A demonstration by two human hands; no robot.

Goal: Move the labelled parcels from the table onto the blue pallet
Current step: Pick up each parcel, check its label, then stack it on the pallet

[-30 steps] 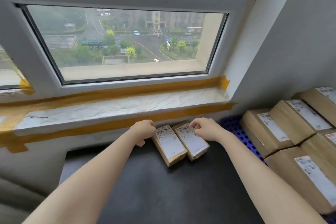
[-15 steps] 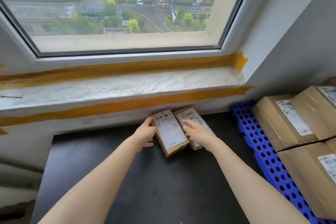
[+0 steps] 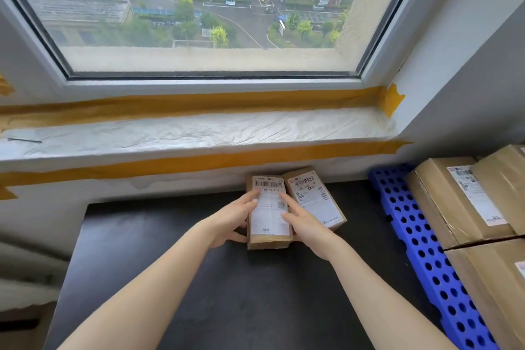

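Both hands grip a parcel [image 3: 268, 214] labelled "淘宝".

Dark table [image 3: 227, 293] — two labelled parcels [image 3: 270, 213] and blue pallet [image 3: 426, 258] on it.

2 small parcels [image 3: 269, 213] [image 3: 315, 196] on table; 4 boxes [image 3: 454, 202] (partly cropped) on 1 pallet [image 3: 420, 250].

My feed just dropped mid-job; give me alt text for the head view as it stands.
Both hands, left hand and right hand, grip the nearer small labelled parcel on the dark table below a window sill. A second small parcel lies touching its right side. To the right, the blue pallet already holds larger labelled boxes.
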